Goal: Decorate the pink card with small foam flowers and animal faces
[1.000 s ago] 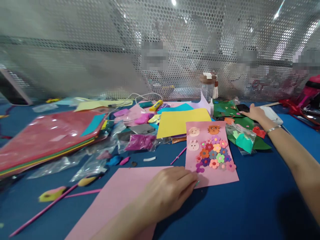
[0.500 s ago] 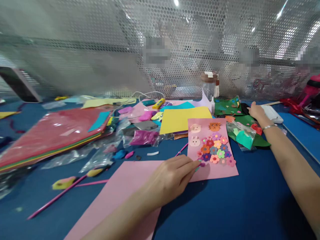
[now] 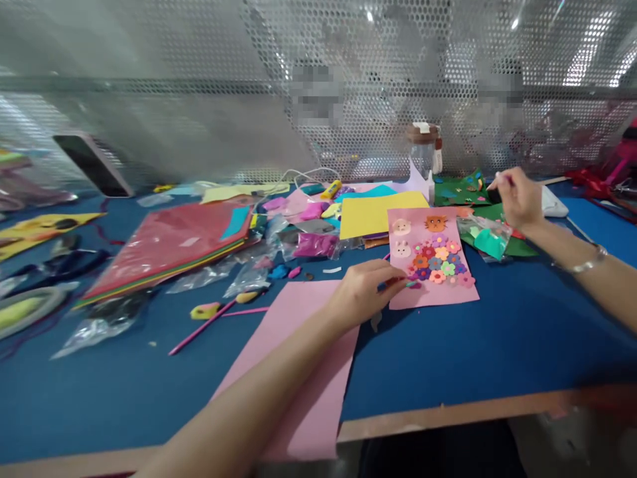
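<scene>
My left hand is closed in a pinch at the lower left edge of a pink sheet, its fingers around a small purple and teal piece. Several colourful flower shapes cover that sheet's middle, with an orange cat face, a pale pig face and a pale rabbit face above and beside them. Raised over the green sheets at the right, my right hand is closed too; a small pale tip shows at its fingers, too small to name. A plain pink sheet lies under my left forearm.
Yellow sheet and bagged purple clay lie behind. A lidded bottle stands by the perforated metal panel. Left are a bagged paper stack, a magenta stick and a phone. The table's front edge shows.
My right hand has lifted from beside the black item and drawn back, fingers now pinched. My left hand stays at the flower sheet with its small piece. The view has shifted, showing the table's front edge.
</scene>
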Demonstrator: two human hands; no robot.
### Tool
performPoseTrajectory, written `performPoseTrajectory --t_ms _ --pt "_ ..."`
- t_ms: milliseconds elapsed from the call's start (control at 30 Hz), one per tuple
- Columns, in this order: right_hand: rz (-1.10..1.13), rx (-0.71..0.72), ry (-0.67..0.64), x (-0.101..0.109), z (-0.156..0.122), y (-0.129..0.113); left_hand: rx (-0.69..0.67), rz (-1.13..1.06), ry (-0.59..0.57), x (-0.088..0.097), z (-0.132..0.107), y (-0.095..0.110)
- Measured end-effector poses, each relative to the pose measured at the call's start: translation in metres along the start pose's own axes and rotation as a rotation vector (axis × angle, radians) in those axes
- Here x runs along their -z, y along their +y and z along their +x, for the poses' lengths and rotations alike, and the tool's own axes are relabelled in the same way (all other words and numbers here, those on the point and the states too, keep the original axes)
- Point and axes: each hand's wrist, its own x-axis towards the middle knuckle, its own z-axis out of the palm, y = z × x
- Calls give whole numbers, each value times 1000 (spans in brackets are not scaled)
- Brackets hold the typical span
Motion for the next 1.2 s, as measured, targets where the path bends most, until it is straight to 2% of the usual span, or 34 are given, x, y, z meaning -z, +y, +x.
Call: performPoseTrajectory --t_ms 33,167,233,300,467,667,933,1100,1200 --pt "35 59 -25 7 -16 -20 -13 8 9 -1 0 1" --pt "284 650 -121 29 -80 -93 -7 16 50 -6 1 4" --pt "389 913 -155 36 -101 -113 31 -10 56 -9 1 5" --pt "417 1083 -235 39 -111 -120 49 -39 51 -12 2 4" --pt "448 922 -335 39 -112 -110 -8 -41 24 -17 1 1" --pt "493 909 -397 40 -109 -111 -2 -63 -26 -18 0 4" --pt "492 865 -459 40 -107 -112 -10 78 -22 -16 3 0" --pt "485 846 -506 38 -108 -110 4 59 -127 -13 3 1" --pt "478 821 -532 37 -108 -109 -16 78 -125 -9 2 4"
